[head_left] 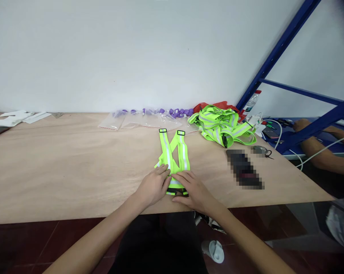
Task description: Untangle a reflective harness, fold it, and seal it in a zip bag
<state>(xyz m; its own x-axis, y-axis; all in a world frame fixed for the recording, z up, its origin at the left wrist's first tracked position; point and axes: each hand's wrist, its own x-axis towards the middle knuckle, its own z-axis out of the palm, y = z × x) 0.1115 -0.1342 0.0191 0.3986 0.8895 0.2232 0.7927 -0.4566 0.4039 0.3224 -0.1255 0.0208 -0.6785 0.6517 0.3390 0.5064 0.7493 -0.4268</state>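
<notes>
A neon yellow reflective strap vest [173,154] lies flat on the wooden table [75,163] near its front edge, with grey reflective stripes and black buckles at its far ends. My left hand [154,185] rests on the vest's lower left part, fingers stretched out and pressing down. My right hand [193,190] lies flat over the vest's lower right part, fingers extended. Neither hand grips anything.
A heap of more neon vests [223,125] sits at the back right by a red bag [217,105]. Clear plastic bags and purple caps [151,114] line the far edge. Another person's arm [322,152] reaches in at right beside a blue metal frame [277,49]. White papers [18,116] lie far left.
</notes>
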